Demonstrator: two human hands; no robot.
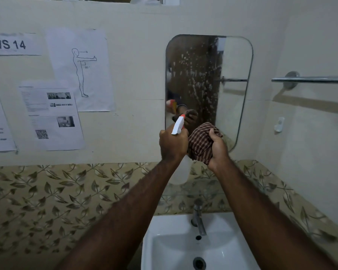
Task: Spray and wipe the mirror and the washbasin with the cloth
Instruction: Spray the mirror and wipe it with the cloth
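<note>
Left hand (171, 144) clamped on spray bottle (179, 127), right hand (218, 148) bunching checked cloth (200, 142). Droplet-speckled mirror (209, 75) just beyond hands; washbasin (176, 236) below.

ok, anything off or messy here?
Only the mirror: white droplets spattered down its middle, unwiped. That fits the task, with bottle in left hand, cloth in right hand.

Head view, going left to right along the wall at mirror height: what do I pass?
WS 14 sign → body-posture drawing → mirror, speckled with spray → towel rail.
</note>
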